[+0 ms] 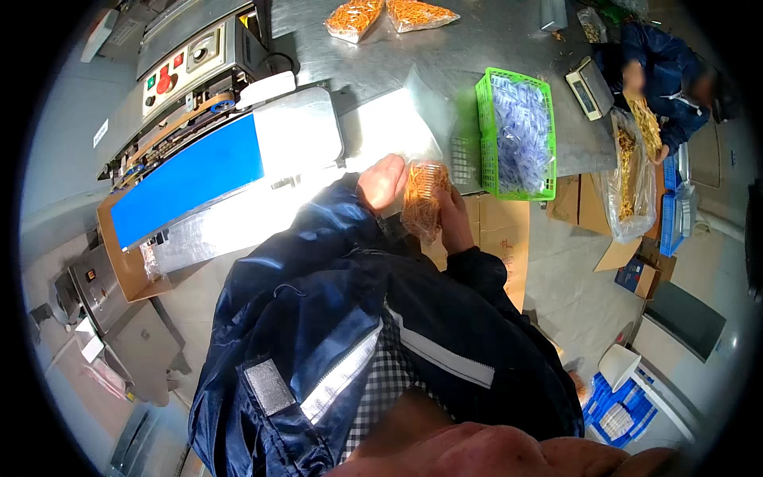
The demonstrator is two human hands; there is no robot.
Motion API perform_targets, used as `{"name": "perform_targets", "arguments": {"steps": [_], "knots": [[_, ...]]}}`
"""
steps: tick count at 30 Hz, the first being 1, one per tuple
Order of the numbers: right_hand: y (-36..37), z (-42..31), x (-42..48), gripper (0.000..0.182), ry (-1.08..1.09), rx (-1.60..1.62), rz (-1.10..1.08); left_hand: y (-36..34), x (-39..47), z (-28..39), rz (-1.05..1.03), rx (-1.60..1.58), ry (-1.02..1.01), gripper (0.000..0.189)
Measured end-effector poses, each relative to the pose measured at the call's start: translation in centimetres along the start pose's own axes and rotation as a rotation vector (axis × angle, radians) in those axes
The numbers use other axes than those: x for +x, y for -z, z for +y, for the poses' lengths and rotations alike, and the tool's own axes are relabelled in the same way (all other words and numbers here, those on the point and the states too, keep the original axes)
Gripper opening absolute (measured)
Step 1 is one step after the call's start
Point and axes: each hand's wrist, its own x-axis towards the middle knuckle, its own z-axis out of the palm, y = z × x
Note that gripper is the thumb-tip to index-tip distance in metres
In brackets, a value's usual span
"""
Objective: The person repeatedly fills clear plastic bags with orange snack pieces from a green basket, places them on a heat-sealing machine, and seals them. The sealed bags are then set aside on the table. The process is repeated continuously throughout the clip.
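A clear plastic bag of orange-brown dried strips (422, 194) is upright between my hands at the metal table's front edge, its empty upper part spread away from me. My right hand (456, 217) grips the bag's right side. My left hand (382, 182) is at the bag's upper left, fingers curled; whether it pinches the film is hard to tell. Right of the bag, a green plastic basket (483, 143) holds many small clear-and-blue packets (521, 137). Two filled bags of orange strips (356, 18) lie at the table's far side.
To the left stands a band sealing machine (185, 65) with a blue belt (191, 179) and a metal plate (301, 128). A digital scale (587, 89) is at the right. Beyond it a co-worker (661, 71) handles dried strips over a large plastic bag (626, 185). Cardboard boxes (563, 203) stand below.
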Motion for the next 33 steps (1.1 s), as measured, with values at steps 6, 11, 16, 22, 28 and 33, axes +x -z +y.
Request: {"name": "perform_targets", "arguments": {"steps": [6, 11, 16, 22, 28, 33], "knots": [[-1.4, 1.3, -0.3, 0.045, 0.185, -0.163, 0.048, -1.0, 0.2, -1.0, 0.128, 0.069, -0.193, 0.011], [-0.7, 1.1, 0.6, 0.05, 0.649, -0.668, 0.186, -2.1, -0.9, -1.7, 0.08, -0.066, -0.096, 0.01], [-0.4, 2.0, 1.7, 0.079, 0.893, -1.095, 0.195, -0.6, -3.2, -1.5, -0.31, -0.33, 0.403, 0.013], [-1.4, 1.7, 1.1, 0.078, 0.828, -0.977, 0.112, 0.1, -1.6, -1.7, -0.025, -1.362, 1.083, 0.065], [-2.6, 1.2, 1.2, 0.087, 0.784, -0.98, 0.052, -0.7, -0.5, 2.2, 0.002, -1.256, 1.035, 0.073], [-2.4, 1.1, 1.0, 0.104, 0.747, -0.886, 0.062, 0.7, 0.5, 4.5, -0.001, -1.256, 0.979, 0.075]]}}
